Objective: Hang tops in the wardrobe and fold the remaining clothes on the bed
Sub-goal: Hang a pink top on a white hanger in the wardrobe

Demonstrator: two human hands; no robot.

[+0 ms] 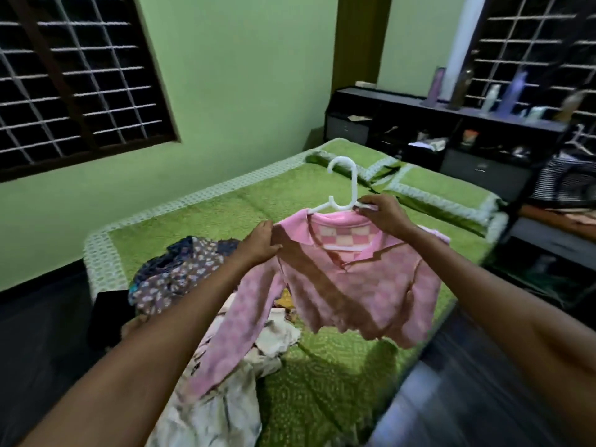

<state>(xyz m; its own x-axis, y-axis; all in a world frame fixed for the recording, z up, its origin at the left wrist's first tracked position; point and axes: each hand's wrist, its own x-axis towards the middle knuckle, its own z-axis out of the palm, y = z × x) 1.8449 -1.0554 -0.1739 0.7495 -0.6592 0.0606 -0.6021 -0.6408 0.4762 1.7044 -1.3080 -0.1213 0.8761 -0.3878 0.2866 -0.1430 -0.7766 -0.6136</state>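
Observation:
A pink checkered top (371, 285) hangs in the air above the bed on a white plastic hanger (345, 185), whose hook points up. My left hand (261, 243) pinches the top's left shoulder by the collar. My right hand (383, 214) grips the hanger's right arm together with the neckline. One long sleeve trails down to the left over a heap of clothes (180, 272) lying on the bed: a dark floral garment and pale crumpled pieces (274, 340) nearer me.
The bed (245, 201) has a green cover with a white border and two green pillows (445, 195) at its head. A dark shelf unit (451, 124) with bottles stands behind it. Barred windows (71, 79) are on both walls. Dark floor (467, 382) lies to the right.

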